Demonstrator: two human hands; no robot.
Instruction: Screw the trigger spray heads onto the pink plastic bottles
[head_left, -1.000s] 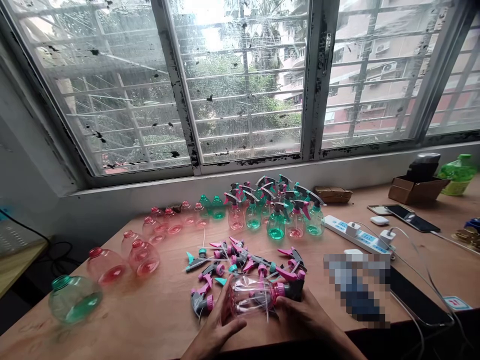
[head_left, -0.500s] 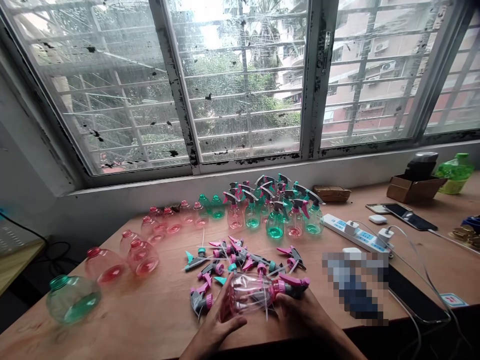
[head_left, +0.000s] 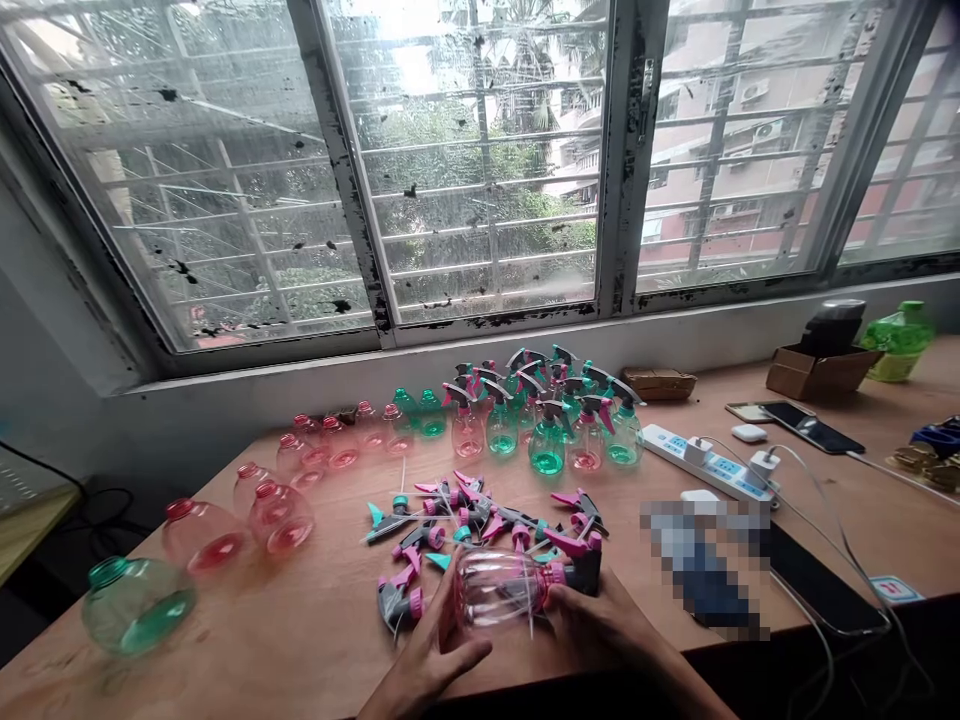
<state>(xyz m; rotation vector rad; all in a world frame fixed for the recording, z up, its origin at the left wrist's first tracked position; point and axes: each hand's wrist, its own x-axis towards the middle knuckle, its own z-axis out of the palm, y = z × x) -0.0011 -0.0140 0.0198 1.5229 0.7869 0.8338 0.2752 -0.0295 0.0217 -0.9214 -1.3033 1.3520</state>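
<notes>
A clear pink spray bottle (head_left: 491, 590) lies on its side between my hands near the table's front edge. Its base rests against my left hand (head_left: 433, 645), whose fingers curl round it with the thumb held apart. My right hand (head_left: 592, 615) grips the neck end, at the pink collar of the grey and pink spray head (head_left: 577, 562). That head sits on the bottle's mouth; whether it is fully threaded I cannot tell. Just beyond lies a pile of loose trigger spray heads (head_left: 472, 515), pink or teal with grey, with thin white tubes.
Open pink bottles (head_left: 206, 540) and a green bottle (head_left: 139, 605) stand at the left. Bottles with heads fitted (head_left: 547, 445) crowd together by the window. To the right are a power strip (head_left: 709, 465), cables, phones (head_left: 821, 580) and a cardboard box (head_left: 825, 370).
The spray head has turned about the bottle's axis, and its trigger now points more up and left. Both hands keep their hold, and the view has shifted slightly.
</notes>
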